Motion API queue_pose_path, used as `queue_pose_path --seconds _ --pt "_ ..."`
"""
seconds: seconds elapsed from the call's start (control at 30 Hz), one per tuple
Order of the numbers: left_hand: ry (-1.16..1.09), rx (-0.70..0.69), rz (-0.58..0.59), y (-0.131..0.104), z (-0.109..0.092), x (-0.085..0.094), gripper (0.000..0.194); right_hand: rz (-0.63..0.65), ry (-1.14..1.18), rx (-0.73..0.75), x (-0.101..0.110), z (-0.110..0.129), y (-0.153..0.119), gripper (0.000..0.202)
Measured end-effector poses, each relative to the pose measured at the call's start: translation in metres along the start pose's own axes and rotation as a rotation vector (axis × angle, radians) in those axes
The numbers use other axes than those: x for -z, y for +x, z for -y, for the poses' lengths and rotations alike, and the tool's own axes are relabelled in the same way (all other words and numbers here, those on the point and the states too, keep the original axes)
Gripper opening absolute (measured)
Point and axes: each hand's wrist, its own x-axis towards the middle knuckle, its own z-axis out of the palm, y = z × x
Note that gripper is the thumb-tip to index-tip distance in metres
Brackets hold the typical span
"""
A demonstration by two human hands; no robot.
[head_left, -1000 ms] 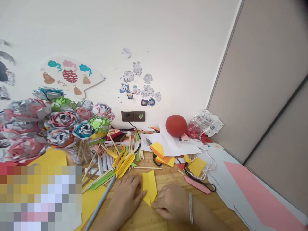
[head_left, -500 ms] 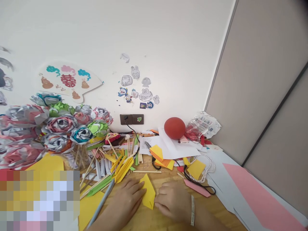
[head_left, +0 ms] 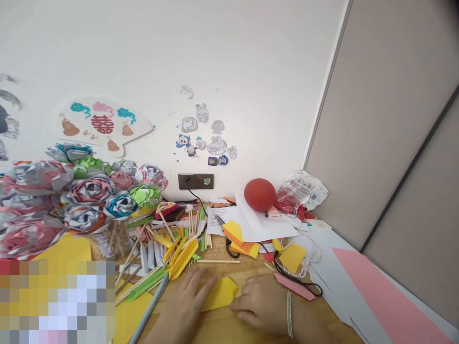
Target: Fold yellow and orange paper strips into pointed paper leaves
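A folded piece of yellow paper (head_left: 221, 292) lies flat on the wooden table (head_left: 215, 329) between my hands. My left hand (head_left: 187, 297) is spread flat at its left side, the thumb stretched out over the paper and the other fingers pointing forward. At the paper's right edge, my right hand (head_left: 257, 302) has its fingers curled and closed, with the tips at the corner; a sparkling bracelet (head_left: 289, 313) circles that wrist. Just beyond the paper rests a thin wooden stick (head_left: 218, 261). Folded yellow paper strips (head_left: 182, 258) sit ahead of my left hand.
Paper flowers (head_left: 91, 191) crowd the left. Loose sticks and green strips (head_left: 148, 282) spread in front of them. A red balloon (head_left: 260, 195), white sheets, scissors (head_left: 232, 248), orange folded papers (head_left: 244, 247) and a bead necklace (head_left: 315, 248) lie farther back. Pink paper (head_left: 387, 291) is at right.
The yellow paper has been turned, its long side now running more left to right. My left hand has shifted slightly left, its thumb spreading away from the fingers. My right hand has moved slightly.
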Motion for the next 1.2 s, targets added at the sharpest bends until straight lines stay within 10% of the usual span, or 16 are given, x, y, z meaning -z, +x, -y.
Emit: queue_pose_path --seconds 0.23,0.47,0.93,1.2 --pt "-0.322 0.202 0.154 0.006 -0.007 0.013 0.042 -0.077 -0.108 -0.155 -0.015 -0.011 0.002 0.008" --pt "-0.526 0.265 0.304 0.011 -0.010 0.013 0.044 -0.183 0.039 0.042 -0.019 0.000 0.003 0.017" --pt "-0.212 -0.251 0.181 0.011 -0.010 0.019 0.024 -0.189 0.008 0.132 -0.029 -0.002 0.009 0.011" --pt "-0.430 -0.096 0.356 0.014 -0.010 0.019 0.012 -0.119 0.234 0.008 -0.032 -0.005 0.013 0.006"
